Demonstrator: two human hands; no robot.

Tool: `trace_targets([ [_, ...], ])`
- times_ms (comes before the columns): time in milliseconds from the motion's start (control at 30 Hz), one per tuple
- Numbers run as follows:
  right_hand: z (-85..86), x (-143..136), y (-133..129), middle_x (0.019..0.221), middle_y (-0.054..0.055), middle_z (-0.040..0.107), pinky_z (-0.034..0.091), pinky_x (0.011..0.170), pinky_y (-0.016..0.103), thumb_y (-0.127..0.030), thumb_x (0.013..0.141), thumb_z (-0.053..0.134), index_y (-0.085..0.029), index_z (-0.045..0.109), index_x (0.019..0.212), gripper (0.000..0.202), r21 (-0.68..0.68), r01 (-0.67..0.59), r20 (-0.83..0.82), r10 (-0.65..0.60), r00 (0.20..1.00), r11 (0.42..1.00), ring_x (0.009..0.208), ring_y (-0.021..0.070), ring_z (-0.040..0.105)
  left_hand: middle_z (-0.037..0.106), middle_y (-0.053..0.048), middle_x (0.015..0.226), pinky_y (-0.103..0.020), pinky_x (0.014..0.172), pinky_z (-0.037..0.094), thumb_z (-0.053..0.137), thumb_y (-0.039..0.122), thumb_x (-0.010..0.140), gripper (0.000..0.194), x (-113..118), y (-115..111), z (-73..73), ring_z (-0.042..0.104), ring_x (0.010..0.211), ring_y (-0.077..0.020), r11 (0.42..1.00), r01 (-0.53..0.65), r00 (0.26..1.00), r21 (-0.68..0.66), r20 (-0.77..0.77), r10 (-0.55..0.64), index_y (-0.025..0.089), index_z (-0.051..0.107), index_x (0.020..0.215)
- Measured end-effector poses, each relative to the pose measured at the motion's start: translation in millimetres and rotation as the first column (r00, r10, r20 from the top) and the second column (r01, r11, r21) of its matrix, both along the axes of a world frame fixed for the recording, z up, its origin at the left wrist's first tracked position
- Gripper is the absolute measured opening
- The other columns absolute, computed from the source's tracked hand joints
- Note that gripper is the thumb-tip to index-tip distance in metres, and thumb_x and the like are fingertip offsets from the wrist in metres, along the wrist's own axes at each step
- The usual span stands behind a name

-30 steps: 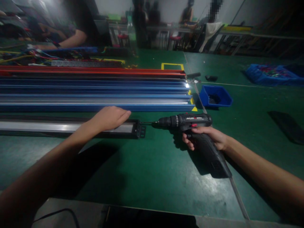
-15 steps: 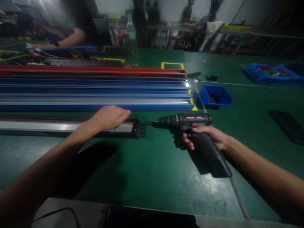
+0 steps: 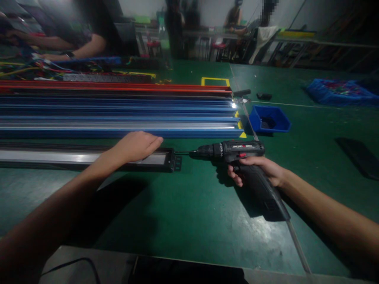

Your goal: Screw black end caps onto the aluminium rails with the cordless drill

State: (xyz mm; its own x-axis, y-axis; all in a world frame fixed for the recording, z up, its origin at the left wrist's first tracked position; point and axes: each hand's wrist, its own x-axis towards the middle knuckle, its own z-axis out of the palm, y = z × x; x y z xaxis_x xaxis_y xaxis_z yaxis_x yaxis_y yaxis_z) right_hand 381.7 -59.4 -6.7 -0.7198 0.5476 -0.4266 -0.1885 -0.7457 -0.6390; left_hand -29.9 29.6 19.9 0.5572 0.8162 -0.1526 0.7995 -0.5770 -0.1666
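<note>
My left hand (image 3: 139, 146) lies over a long black metal channel (image 3: 145, 167) near its right end, gripping it with the fingers curled over the far side. Pale strip shows inside this channel, and a small black bracket (image 3: 178, 163) with slots sticks out from its end. In my right hand (image 3: 266, 169) is a black cordless drill (image 3: 242, 149), the index finger at the trigger. Its long thin bit (image 3: 185, 152) points left and meets the end plate of the channel; the exact contact at the tip is too small to tell.
Behind lie several long blue channels (image 3: 177, 132) and a red one (image 3: 177, 87). A blue bin (image 3: 282, 123) with dark parts stands beyond the drill. A black flat object (image 3: 358, 157) lies at right. Another person's arm (image 3: 89, 48) is at wires, upper left.
My hands, the drill and the black channel stay practically still. At the upper left, the other person's arms have shifted, with a second forearm now showing more clearly.
</note>
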Motion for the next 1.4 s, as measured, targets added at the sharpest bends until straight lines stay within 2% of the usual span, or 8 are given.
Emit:
trace_targets([
  [667,0.1,-0.7,0.1,0.102,0.011,0.071,0.057,0.082,0.029,-0.033,0.094,0.068,-0.007,0.066,0.113,0.032,-0.026,0.001,-0.005,-0.001,1.000,1.000,0.087,0.0180,0.071,0.079,-0.012,0.102,-0.035,0.072,0.045,0.014,0.048,0.105,0.069,-0.5,-0.3,0.0,0.073,0.093,-0.0288,1.000,0.005,1.000,0.004,0.009,-0.005,0.018,0.076,0.104],
  [967,1.1,-0.5,-0.3,0.102,0.011,0.071,0.057,0.082,0.031,-0.033,0.094,0.066,-0.008,0.066,0.112,0.032,-0.029,0.001,0.005,-0.001,1.000,1.000,0.086,0.0185,0.072,0.079,-0.010,0.098,-0.033,0.071,0.045,0.014,0.047,0.104,0.068,1.1,-1.4,2.1,0.072,0.088,-0.0249,1.000,0.000,1.000,0.007,-0.002,0.000,0.019,0.076,0.102],
  [1400,1.1,-1.3,0.3,0.100,0.012,0.072,0.058,0.081,0.029,-0.032,0.094,0.069,-0.006,0.067,0.112,0.032,-0.020,0.004,-0.010,-0.005,1.000,1.000,0.086,0.0188,0.073,0.079,-0.011,0.105,-0.034,0.073,0.045,0.014,0.048,0.105,0.069,0.5,-1.0,0.9,0.072,0.092,-0.0276,1.000,-0.010,1.000,-0.002,0.005,0.010,0.018,0.076,0.104],
])
